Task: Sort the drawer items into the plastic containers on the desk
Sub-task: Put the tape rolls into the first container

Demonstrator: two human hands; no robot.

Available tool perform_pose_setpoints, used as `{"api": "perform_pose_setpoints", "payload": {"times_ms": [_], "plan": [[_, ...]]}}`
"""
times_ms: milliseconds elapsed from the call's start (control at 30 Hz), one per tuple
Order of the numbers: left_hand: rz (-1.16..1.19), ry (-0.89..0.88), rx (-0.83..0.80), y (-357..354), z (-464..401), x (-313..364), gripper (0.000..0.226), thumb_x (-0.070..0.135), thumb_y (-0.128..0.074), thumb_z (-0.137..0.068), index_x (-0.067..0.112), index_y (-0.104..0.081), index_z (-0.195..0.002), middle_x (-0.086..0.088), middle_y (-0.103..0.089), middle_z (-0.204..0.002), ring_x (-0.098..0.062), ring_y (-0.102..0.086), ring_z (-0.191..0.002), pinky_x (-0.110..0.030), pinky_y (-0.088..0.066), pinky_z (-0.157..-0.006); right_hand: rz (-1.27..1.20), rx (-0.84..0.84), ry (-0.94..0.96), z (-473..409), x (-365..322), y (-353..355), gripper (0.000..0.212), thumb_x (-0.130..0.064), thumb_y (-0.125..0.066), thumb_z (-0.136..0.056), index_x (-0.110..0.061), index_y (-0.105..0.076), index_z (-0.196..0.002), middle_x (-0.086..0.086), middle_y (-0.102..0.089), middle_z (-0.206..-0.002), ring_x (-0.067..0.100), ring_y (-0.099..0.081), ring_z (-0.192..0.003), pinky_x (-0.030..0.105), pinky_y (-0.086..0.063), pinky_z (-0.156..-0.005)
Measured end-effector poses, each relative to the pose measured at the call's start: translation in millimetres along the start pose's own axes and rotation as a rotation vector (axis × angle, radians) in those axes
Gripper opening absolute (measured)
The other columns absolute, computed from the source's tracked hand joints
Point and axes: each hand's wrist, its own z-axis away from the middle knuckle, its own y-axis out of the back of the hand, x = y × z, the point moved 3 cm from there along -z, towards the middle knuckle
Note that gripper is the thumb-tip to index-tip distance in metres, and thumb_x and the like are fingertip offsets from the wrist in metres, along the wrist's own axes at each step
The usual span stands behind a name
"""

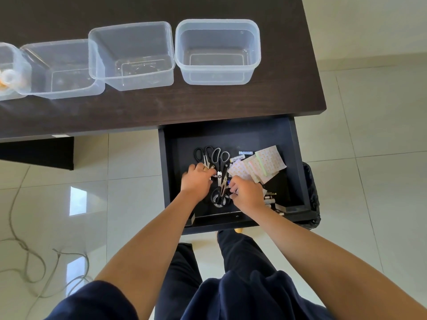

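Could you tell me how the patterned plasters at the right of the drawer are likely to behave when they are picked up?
The plasters look like thin flat paper wrappers, so they are probably very light and floppy. They lie fanned and overlapping in the drawer, so lifting one may drag or scatter its neighbours. Lying flat on the bottom, they may be hard to get a fingertip under.

One word can be read: "Heybright", in dark letters on the white label of a small tube (pixel 237 158) lying in the drawer (pixel 298 158). The embossed text on the second container's (pixel 138 65) bottom is too faint to read.
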Motion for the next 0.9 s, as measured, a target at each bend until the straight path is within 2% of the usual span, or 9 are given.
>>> {"api": "perform_pose_setpoints", "payload": {"times_ms": [67,167,300,467,533,667,800,900], "plan": [[-0.025,-0.021,-0.012,1,-3,0,0.029,0.027,-0.051,-0.095,0.027,-0.054,-0.124,-0.008,-0.047,-0.13,-0.029,-0.04,-0.122,-0.044,-0.044,-0.095,0.017,-0.041,0.008,0,-1,-1,0.024,-0.016,-0.068,-0.083,-0.024,-0.06,-0.104,-0.009,-0.07,-0.098,0.017,-0.06,-0.102,0.038,-0.04,-0.092],[-0.051,-0.028,-0.03,4,-4,1,0.022,0.026,-0.051,-0.094,0.025,-0.056,-0.116,-0.008,-0.047,-0.128,-0.028,-0.04,-0.119,-0.042,-0.043,-0.093,0.062,-0.099,-0.001,0,-5,0,0.03,-0.018,-0.067,-0.083,-0.023,-0.057,-0.11,-0.008,-0.069,-0.105,0.023,-0.051,-0.115,0.039,-0.034,-0.092],[-0.035,0.001,-0.014,6,3,-5,0.021,0.023,-0.051,-0.094,0.021,-0.055,-0.115,-0.008,-0.047,-0.127,-0.028,-0.042,-0.119,-0.041,-0.044,-0.093,0.098,-0.121,0.002,2,-11,5,0.046,-0.034,-0.069,-0.082,-0.024,-0.049,-0.123,-0.008,-0.068,-0.111,0.028,-0.044,-0.125,0.045,-0.034,-0.097],[0.057,0.136,0.027,9,19,-9,0.029,0.024,-0.049,-0.095,0.019,-0.053,-0.123,-0.009,-0.046,-0.13,-0.029,-0.042,-0.121,-0.041,-0.049,-0.09,0.122,-0.114,0.013,1,-17,6,0.066,-0.038,-0.072,-0.078,-0.029,-0.036,-0.134,-0.005,-0.061,-0.123,0.027,-0.045,-0.121,0.046,-0.033,-0.098],[0.1,0.201,0.04,6,26,-9,0.03,0.025,-0.049,-0.095,0.019,-0.052,-0.124,-0.008,-0.046,-0.13,-0.029,-0.042,-0.12,-0.04,-0.051,-0.088,0.156,-0.121,0.023,1,-20,5,0.076,-0.037,-0.075,-0.075,-0.031,-0.032,-0.137,-0.001,-0.057,-0.126,0.028,-0.044,-0.12,0.045,-0.032,-0.098],[0.165,0.325,0.084,1,40,-10,0.029,0.026,-0.048,-0.095,0.015,-0.051,-0.122,-0.011,-0.046,-0.129,-0.029,-0.043,-0.119,-0.039,-0.053,-0.085,0.221,-0.127,0.063,-2,-24,0,0.089,-0.035,-0.079,-0.071,-0.03,-0.025,-0.142,-0.004,-0.049,-0.138,0.03,-0.04,-0.125,0.047,-0.03,-0.101],[0.239,0.403,0.13,0,46,-9,0.031,0.025,-0.049,-0.096,0.015,-0.049,-0.125,-0.012,-0.045,-0.13,-0.03,-0.042,-0.12,-0.039,-0.053,-0.088,0.269,-0.11,0.08,-4,-23,0,0.083,-0.04,-0.076,-0.073,-0.026,-0.029,-0.14,-0.002,-0.049,-0.138,0.032,-0.038,-0.128,0.046,-0.031,-0.101],[0.309,0.447,0.207,2,49,-6,0.028,0.027,-0.048,-0.096,0.014,-0.05,-0.121,-0.012,-0.047,-0.124,-0.027,-0.045,-0.114,-0.037,-0.053,-0.082,0.251,-0.065,0.086,-4,-24,0,0.071,-0.04,-0.071,-0.079,-0.024,-0.033,-0.137,-0.002,-0.054,-0.133,0.031,-0.043,-0.123,0.046,-0.034,-0.098]]}}
